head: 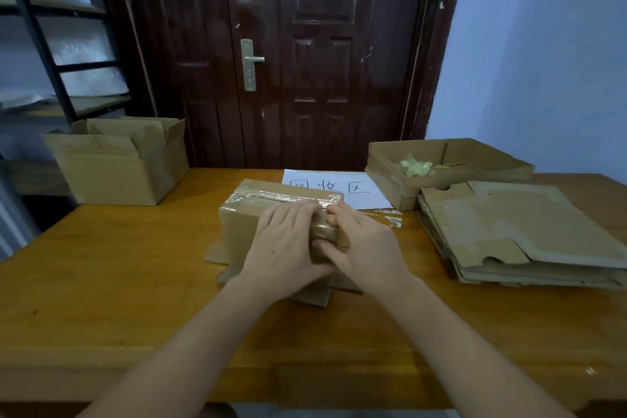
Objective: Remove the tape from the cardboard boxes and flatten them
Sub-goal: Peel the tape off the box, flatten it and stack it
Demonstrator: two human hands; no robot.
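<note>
Head view: taped box [268, 214] mid-tabletop [101, 282], left hand [285, 244] flat and steadying its top, right hand [364, 244] pinching tape [281, 196] at right end; advised: peel low along seam, slowly, avoiding tearing.

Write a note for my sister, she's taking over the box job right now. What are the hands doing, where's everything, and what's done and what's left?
Left hand: lies on the near top edge of the taped box, fingers fairly straight.
Right hand: fingers curled at the box's right end, apparently picking at the tape.
The box stands mid-table, bottom flaps splayed, top seam still taped.
Done: a stack of flattened boxes on the right; balled-up tape in the open tray box behind it; a loose tape strip lies by the paper sign.
Left: strip this box, flatten it, then do the open box far left.
</note>
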